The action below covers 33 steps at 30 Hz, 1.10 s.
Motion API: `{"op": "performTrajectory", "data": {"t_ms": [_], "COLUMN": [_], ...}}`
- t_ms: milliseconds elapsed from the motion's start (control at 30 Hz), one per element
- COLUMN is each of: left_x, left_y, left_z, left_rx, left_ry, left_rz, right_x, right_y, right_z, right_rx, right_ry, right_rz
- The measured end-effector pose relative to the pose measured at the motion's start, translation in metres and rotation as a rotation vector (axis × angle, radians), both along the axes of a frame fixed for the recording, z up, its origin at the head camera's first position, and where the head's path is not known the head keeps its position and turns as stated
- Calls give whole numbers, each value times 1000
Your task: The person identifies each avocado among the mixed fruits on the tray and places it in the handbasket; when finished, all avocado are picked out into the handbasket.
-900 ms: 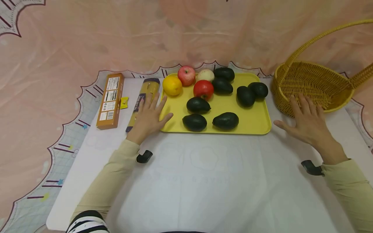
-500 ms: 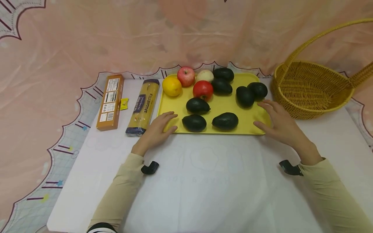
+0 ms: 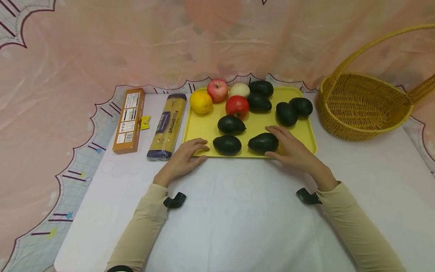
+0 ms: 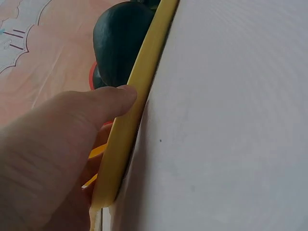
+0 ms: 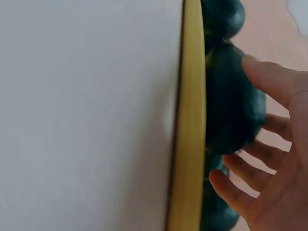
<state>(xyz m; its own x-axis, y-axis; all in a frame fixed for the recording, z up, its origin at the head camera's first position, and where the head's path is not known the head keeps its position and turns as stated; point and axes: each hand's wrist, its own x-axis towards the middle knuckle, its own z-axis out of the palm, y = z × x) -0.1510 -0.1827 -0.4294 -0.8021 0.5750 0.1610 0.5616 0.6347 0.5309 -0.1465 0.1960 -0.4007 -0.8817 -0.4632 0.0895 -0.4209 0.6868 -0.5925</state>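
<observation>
A yellow tray (image 3: 200, 132) carries several dark green avocados. My right hand (image 3: 292, 151) is around the right end of the front-right avocado (image 3: 261, 142), thumb in front and fingers behind. In the right wrist view its fingers are spread, and the thumb tip overlaps that avocado's edge (image 5: 231, 101); whether it touches is unclear. My left hand (image 3: 183, 158) is at the tray's front left corner. Its thumb (image 4: 113, 101) lies against the tray rim (image 4: 122, 144) and its loose fingers reach over the inside. Just right of it lies another avocado (image 3: 227, 145).
A lemon (image 3: 201, 102), pink apple (image 3: 217, 90), red fruit (image 3: 237, 105) and pale round fruit (image 3: 239, 90) sit at the tray's back left. Left of it lie a spaghetti pack (image 3: 168, 126), yellow sachet (image 3: 145, 122) and orange-brown box (image 3: 129, 121). A wicker basket (image 3: 360, 124) stands right.
My right hand has moved left from in front of the basket to the front-right avocado. My left hand has come down from over the spaghetti pack to the tray's front left corner.
</observation>
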Motion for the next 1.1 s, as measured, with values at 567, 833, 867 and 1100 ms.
{"op": "performTrajectory", "data": {"t_ms": [567, 833, 867, 1100], "left_x": [-4, -3, -3, -4], "left_y": [1, -3, -4, -3], "left_z": [-7, -7, -7, -9], "left_rx": [26, 25, 27, 40], "left_ry": [-1, -8, -6, 7], "left_rz": [1, 14, 12, -2], "right_x": [1, -1, -1, -4], "right_y": [-3, 18, 22, 54], "right_z": [-1, 14, 16, 35], "right_rx": [-5, -61, -71, -100], "right_ry": [4, 19, 28, 101], "right_rz": [-42, -130, -141, -212]}}
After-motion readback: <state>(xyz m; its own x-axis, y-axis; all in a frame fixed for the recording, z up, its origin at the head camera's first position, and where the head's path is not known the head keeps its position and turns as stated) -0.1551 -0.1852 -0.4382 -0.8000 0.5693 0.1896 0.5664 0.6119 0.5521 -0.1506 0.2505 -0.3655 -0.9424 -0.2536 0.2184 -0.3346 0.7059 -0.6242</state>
